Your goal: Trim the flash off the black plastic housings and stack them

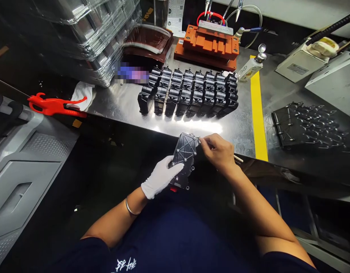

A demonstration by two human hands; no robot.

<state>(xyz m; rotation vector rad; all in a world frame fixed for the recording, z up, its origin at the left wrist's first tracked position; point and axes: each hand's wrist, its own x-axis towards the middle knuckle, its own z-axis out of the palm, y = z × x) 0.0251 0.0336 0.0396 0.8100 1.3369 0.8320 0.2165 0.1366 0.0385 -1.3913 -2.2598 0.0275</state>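
Note:
My left hand [161, 176], in a white glove, grips a black ribbed plastic housing [185, 157] by its left edge. The part is held up in front of the bench edge, its ribbed face with small round bosses turned to me. Bare and pinched closed, my right hand [219, 151] is at the housing's upper right corner. It holds a thin pale-ended tool [238, 159], whose tail sticks out behind the hand. The tool's tip is at or close to the corner, and its exact kind is hidden by my fingers.
Several similar black parts [189, 93] stand in rows on the metal bench [118, 102]. Behind them is an orange fixture [210, 45]; a white dispenser bottle [251, 68] stands to its right. More black parts [314, 125] lie past the yellow tape [259, 113]. Wrapped trays [89, 41] are stacked left.

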